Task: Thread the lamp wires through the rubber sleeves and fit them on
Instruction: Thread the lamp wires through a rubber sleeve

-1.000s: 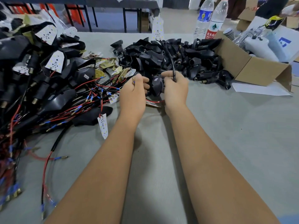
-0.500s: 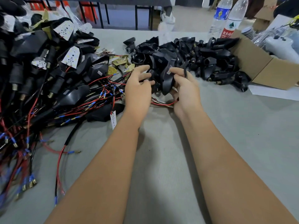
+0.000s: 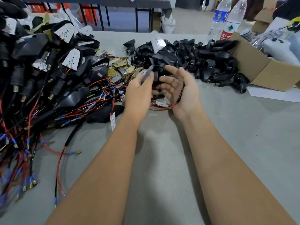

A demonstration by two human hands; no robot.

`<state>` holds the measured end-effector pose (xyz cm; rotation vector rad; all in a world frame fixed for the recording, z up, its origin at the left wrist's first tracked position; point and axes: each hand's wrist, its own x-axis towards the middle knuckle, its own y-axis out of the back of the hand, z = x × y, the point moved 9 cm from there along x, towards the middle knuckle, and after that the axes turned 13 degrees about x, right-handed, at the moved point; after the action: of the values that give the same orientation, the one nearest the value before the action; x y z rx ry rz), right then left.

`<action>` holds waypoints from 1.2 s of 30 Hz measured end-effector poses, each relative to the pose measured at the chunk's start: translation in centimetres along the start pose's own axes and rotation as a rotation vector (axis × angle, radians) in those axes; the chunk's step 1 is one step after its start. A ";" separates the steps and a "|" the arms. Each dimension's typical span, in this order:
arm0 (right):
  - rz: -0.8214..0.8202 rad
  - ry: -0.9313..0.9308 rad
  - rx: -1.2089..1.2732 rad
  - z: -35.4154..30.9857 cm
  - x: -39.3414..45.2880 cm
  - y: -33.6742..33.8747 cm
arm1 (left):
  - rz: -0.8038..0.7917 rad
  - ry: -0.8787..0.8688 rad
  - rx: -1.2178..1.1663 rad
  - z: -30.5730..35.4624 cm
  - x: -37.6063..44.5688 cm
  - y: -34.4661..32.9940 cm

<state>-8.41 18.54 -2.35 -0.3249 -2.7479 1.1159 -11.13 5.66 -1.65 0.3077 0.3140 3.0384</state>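
My left hand (image 3: 138, 93) is up over the grey bench (image 3: 243, 135), and its fingers (image 3: 148, 77) pinch a blurred grey-and-white lamp piece (image 3: 146, 73) at its near end; the blur keeps me from telling just what part it is. My right hand (image 3: 181, 88) sits just beside it, palm turned toward the left, fingers spread and relaxed, curled round nothing, though they lie against a black rubber sleeve (image 3: 156, 77) that stands between my two hands. Whether that sleeve is carried by the left hand or only propped between the two, I cannot tell. A red and black wire (image 3: 164, 108) loops below both hands and runs up across my right palm near the wrist. Just beyond my fingertips lies a heap of loose black rubber sleeves (image 3: 194, 57), spread across the bench as far as a cardboard box (image 3: 263, 72) on the right. To my left is a big pile of lamps (image 3: 48, 62) with white dotted boards, black housings and red and black wires ending in blue-collared terminals (image 3: 32, 182), some trailing toward the near edge. Two plastic water bottles (image 3: 225, 21) stand behind the box at the far side of the bench.
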 end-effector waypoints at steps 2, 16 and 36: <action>0.089 0.080 0.072 -1.0 0.1 1.2 | 0.020 0.073 -0.058 -0.6 0.1 0.3; 0.195 0.124 0.123 -2.6 0.0 3.2 | 0.090 0.026 0.087 -0.7 0.1 1.0; 0.340 0.436 -0.159 -4.9 -1.0 3.2 | 0.180 -0.326 0.626 2.7 -1.1 1.0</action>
<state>-5.87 23.74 -1.16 -0.9617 -2.4420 0.7686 -9.56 5.10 0.91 0.8905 1.2613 2.8911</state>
